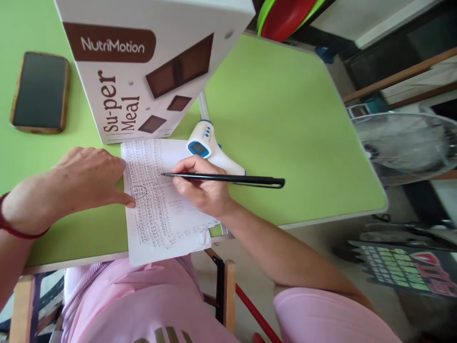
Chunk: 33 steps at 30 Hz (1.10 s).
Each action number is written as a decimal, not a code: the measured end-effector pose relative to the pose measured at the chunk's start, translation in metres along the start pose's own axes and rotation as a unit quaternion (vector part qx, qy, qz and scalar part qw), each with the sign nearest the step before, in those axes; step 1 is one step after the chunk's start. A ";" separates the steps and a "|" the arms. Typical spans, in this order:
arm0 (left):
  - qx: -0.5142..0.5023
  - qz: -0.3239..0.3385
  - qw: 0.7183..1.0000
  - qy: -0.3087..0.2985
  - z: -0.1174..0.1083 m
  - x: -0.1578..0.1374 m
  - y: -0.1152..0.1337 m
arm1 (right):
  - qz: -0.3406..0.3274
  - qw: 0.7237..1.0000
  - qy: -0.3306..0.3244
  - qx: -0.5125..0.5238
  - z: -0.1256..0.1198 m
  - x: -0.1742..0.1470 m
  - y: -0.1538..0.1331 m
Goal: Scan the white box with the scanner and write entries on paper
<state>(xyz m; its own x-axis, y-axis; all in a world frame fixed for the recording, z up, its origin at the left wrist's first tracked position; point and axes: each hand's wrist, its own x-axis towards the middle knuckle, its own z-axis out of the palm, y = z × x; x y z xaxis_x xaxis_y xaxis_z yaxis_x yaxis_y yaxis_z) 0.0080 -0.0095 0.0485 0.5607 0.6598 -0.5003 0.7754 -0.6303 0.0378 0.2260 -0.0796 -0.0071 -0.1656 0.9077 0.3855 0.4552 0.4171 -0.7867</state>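
Observation:
My right hand [203,188] grips a black pen [246,179], its tip touching a sheet of paper [182,205] covered in rows of handwriting. A small oval is drawn around part of the writing near the sheet's left side. On that left edge rests my left hand [78,183], open, with the thumb stretched onto the paper and the fingers apart from it. Just beyond my right hand lies a white and blue handheld thermometer [210,145] with a small screen. A white NutriMotion box [124,90] stands behind the paper, touching or very close to its far edge.
A phone [41,93] in a brown case lies left of the box on the green table [285,119]. Past the table's right edge stands a fan [410,147]. Red and green bowls [285,19] show at the top. A printed dark sign [407,267] is at lower right.

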 end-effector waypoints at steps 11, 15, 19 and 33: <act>0.124 0.064 0.974 0.176 0.022 -0.024 0.012 | 0.030 0.998 0.059 0.006 0.001 -0.003 0.000; 0.097 0.199 0.949 0.224 0.032 -0.031 0.025 | -0.008 0.997 0.053 -0.056 0.001 -0.002 0.000; 0.166 0.222 0.951 0.139 0.025 -0.036 0.037 | -0.030 0.997 0.037 -0.062 0.001 -0.001 0.004; 0.170 0.202 0.962 0.070 0.020 -0.034 0.039 | -0.025 0.996 0.011 -0.080 0.002 -0.005 0.010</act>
<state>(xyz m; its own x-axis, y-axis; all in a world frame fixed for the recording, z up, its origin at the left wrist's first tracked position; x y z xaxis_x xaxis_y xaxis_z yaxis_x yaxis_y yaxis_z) 0.0133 -0.0649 0.0500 0.8485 0.3658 -0.3823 0.3593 -0.9288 -0.0911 0.2302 -0.0798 -0.0180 -0.1744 0.8838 0.4342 0.5814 0.4483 -0.6790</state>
